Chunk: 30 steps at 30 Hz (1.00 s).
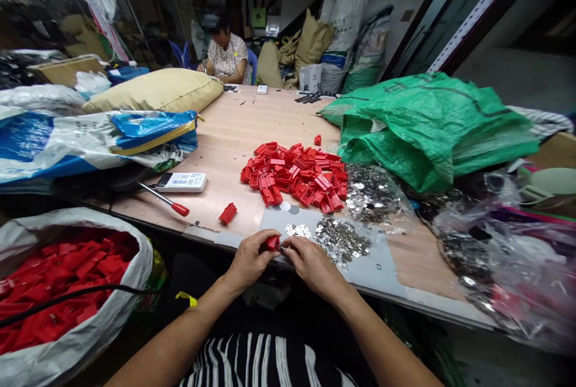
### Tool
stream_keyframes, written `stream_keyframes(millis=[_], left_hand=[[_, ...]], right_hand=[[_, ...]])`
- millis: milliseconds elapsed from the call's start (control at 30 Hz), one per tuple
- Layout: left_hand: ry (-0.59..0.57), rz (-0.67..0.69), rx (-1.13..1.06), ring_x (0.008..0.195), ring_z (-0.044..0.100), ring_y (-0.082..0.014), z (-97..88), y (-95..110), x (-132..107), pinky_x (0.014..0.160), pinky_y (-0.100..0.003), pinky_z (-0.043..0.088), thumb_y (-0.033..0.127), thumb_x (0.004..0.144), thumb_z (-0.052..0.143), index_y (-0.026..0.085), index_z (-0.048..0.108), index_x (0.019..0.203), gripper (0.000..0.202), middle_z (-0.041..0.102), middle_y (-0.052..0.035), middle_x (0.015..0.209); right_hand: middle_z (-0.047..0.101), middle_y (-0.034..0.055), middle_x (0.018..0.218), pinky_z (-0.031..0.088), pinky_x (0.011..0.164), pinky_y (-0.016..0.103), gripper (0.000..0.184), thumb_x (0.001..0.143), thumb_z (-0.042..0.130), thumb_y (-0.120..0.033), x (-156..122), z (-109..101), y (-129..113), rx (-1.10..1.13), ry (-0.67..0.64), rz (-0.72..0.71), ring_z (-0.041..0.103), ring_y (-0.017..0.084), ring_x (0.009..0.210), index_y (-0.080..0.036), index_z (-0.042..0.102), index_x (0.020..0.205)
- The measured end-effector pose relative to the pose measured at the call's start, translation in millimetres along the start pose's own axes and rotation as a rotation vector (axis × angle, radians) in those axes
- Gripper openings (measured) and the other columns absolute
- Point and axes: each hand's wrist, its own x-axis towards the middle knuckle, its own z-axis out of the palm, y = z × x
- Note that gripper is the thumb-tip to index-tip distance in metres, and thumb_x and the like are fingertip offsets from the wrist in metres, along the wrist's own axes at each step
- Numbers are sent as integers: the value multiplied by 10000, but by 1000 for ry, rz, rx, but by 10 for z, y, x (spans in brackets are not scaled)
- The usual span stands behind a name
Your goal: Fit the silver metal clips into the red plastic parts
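At near table (pixel 216 153) edge: left hand (pixel 249 261) closed on red clip (pixel 272 243), right hand (pixel 312 264) pinching its other end. Just beyond: heap of small metal bits (pixel 342 240). Farther: pile of red clips (pixel 294 180). Far end: seated person (pixel 227 54).

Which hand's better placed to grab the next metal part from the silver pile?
Right, probably. The right hand sits beside the pile of small metal parts; the left hand pinches the red plastic piece, farther from it.

Left hand (pixel 249 258) and right hand (pixel 315 264) meet, fingers curled in a pinch
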Motion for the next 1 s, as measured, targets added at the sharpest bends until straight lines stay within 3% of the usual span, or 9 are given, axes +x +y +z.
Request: stream_keyframes(millis=[100,233,367,467,567,800,1000], left_hand=[[14,-26,-12,889,632,-186,-16,13,-37,829,-305,480,154,755,646,231,630,1055,310,687,-29,980],[53,-101,-120,847,617,-176,-36,57,-45,805,-292,469,182,738,679,210,615,1017,287,666,-25,925],[127,-228,-548,859,619,-142,-16,190,-24,808,-258,457,227,767,685,214,562,1039,299,649,-8,937],[77,-385,-946,861,650,-140,10,304,-36,850,-278,460,278,791,686,188,544,877,189,664,-6,870],[14,-497,-1178,855,675,-159,29,359,-78,848,-298,483,291,777,712,172,502,741,244,682,-18,834],[70,-674,-1353,856,700,-202,44,362,-143,850,-332,523,228,819,661,118,626,880,130,715,-73,887],[86,-665,-1427,822,693,-177,65,370,-147,912,-358,513,211,869,599,107,637,869,111,710,-75,857]], right_hand=[[658,47,967,426,782,299,200,914,406,-237,-50,25,62,100,68,-13,595,184,889,-219,593,981],[645,12,819,430,680,281,222,940,376,-298,-114,-16,90,223,50,25,587,168,743,-221,567,1023],[619,-25,674,428,677,270,353,960,361,-318,-178,-87,6,314,-42,-14,565,145,645,-214,464,1281],[610,-36,643,433,698,262,431,959,372,-323,-207,-98,-77,343,-86,-52,565,133,627,-205,390,1373],[603,-40,627,435,689,255,447,956,379,-335,-213,-72,-130,342,-97,-67,561,131,614,-218,392,1387],[577,-47,574,423,620,234,437,953,392,-381,-196,-57,-158,328,-78,-84,548,133,577,-216,454,1353],[604,-11,614,429,580,246,378,945,406,-401,-182,-88,-175,199,1,-88,558,148,549,-246,576,1245]])
